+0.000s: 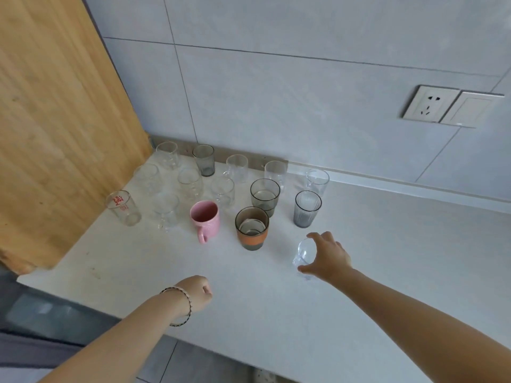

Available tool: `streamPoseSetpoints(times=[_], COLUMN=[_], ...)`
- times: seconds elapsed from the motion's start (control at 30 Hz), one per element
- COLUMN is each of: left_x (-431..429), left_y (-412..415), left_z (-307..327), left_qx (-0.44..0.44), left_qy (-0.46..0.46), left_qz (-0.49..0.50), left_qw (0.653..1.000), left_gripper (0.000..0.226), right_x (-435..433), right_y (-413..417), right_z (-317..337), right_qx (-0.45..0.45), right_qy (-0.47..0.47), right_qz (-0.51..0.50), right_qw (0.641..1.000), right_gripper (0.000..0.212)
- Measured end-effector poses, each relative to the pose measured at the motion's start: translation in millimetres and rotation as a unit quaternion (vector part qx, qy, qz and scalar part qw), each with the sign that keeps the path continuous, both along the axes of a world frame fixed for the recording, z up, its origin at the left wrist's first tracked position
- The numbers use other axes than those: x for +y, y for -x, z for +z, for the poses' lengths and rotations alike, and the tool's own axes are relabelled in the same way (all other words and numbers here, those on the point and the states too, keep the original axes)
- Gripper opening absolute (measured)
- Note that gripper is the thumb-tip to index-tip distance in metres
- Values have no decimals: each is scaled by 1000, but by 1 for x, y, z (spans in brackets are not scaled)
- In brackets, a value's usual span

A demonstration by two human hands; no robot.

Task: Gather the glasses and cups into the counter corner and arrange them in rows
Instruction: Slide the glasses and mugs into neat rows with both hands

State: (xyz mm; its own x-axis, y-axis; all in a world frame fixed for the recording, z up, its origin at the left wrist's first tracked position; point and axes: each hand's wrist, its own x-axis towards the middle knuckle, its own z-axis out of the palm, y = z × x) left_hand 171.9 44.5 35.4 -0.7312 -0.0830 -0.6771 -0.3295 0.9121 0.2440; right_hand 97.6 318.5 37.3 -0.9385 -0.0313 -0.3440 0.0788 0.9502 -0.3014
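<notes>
Several clear and smoky glasses stand in rough rows in the corner of the white counter, next to the wooden panel. In the front row are a clear glass with red print, a pink mug, a brown glass with an orange band and a grey ribbed glass. My right hand grips a small clear glass from its right side, just in front of the grey ribbed glass. My left hand hovers over the counter as a fist, holding nothing.
A tall wooden panel bounds the corner on the left. The tiled wall behind carries a socket and switch. The counter's front edge runs diagonally below my arms, with floor beneath.
</notes>
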Motion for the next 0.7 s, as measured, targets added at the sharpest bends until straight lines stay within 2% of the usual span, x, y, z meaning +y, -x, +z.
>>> streamPoseSetpoints(times=[0.37, 0.5, 0.6, 0.7], left_x=[-23, -33, -46, -59], left_y=[63, 92, 115, 138], left_z=[1, 8, 23, 52], left_qx=[-12, -6, 18, 52], left_qy=[-8, -24, -36, -41], left_qz=[-18, -39, -34, -39], left_qw=[1000, 999, 999, 997], left_gripper=[8, 19, 19, 20], right_x=[-31, -33, -44, -66], right_y=[46, 53, 66, 87], right_z=[-28, -18, 3, 31], right_qx=[-23, -64, -48, -43], right_qy=[-27, -84, -102, -51], right_qz=[-24, 2, 33, 63], right_qw=[999, 994, 993, 996], right_gripper=[83, 92, 72, 48])
